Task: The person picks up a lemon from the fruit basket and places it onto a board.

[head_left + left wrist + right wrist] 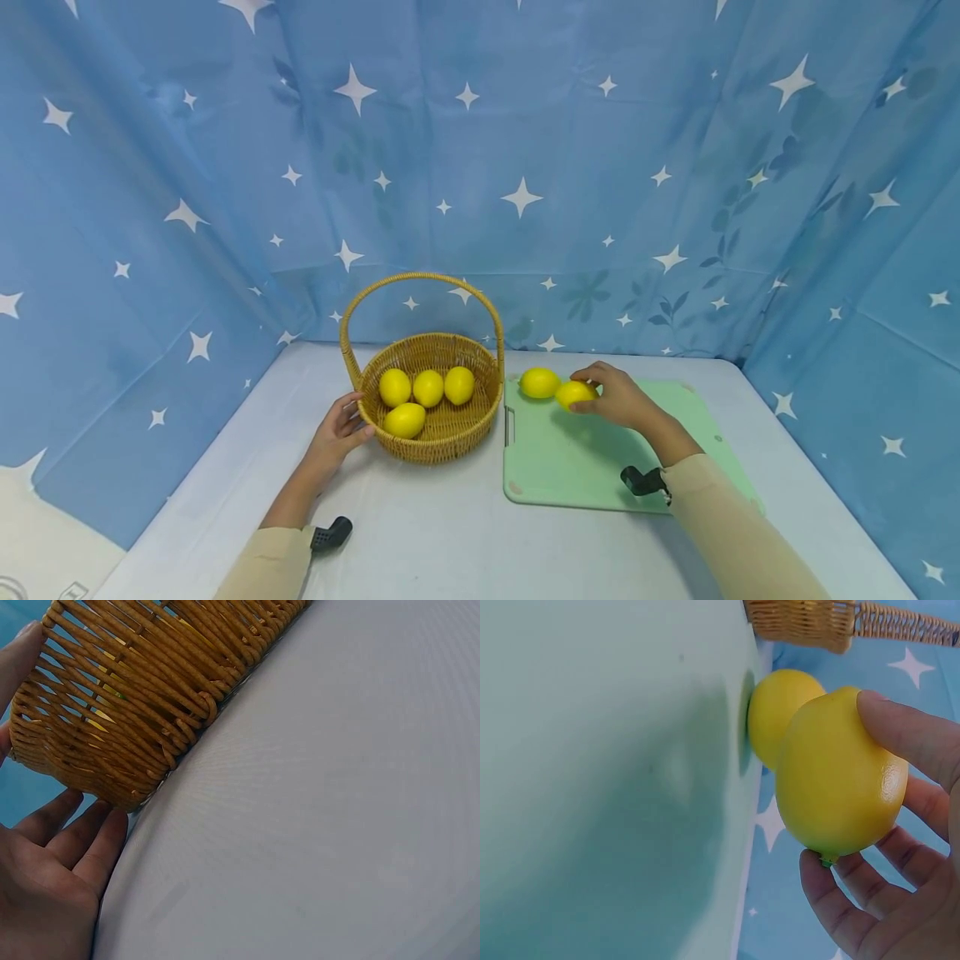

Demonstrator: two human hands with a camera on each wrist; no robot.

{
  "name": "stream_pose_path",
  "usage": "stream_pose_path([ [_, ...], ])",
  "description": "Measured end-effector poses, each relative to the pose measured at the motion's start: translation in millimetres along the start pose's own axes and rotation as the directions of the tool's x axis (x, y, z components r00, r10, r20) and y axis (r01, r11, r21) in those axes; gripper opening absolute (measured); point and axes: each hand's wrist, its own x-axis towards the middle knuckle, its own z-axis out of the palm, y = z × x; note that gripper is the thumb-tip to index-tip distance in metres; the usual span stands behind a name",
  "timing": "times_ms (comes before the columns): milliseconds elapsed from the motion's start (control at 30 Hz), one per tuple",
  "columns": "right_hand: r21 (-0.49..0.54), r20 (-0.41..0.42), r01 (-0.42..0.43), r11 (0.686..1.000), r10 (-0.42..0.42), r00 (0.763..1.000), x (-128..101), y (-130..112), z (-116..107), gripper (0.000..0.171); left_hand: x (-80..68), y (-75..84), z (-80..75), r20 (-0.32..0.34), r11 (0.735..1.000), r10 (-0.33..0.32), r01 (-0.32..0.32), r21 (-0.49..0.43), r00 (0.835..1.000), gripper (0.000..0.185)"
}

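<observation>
Your right hand [618, 400] grasps a lemon [572, 394]; the basket [435, 451] lies at its nine o'clock, touching your nearer, loosely spread left hand [335, 435].

Table [420, 533]: white, with rounded far corners; its top runs to the left of the basket [435, 450], in front of it and out past it on the right.
Basket: round, woven, yellow-brown, standing upright on its base near the table's far edge, its tall handle [420, 276] arched overhead.
Board [547, 467]: light green, flat, round-cornered, lying to the right of the basket and just beside it; whether they touch is hard to tell.
Slot [510, 427]: narrow, at the board's side nearest the basket.
</observation>
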Motion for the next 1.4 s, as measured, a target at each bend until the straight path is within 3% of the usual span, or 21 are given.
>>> stream_pose_path([
  [833,-0.051,0.024,-0.072,0.996,0.073,0.997,12,46,-6,0.056,-0.9,0.1,0.3,0.002,1.000,0.012,-0.012,-0.027,1.000,0.068],
  [1400,-0.068,0.013,-0.085,0.994,0.086,0.996,24,55,-14,0.053,-0.7,0.4,0.7,-0.004,1.000,-0.004,0.004,-0.009,1.000,0.067],
])
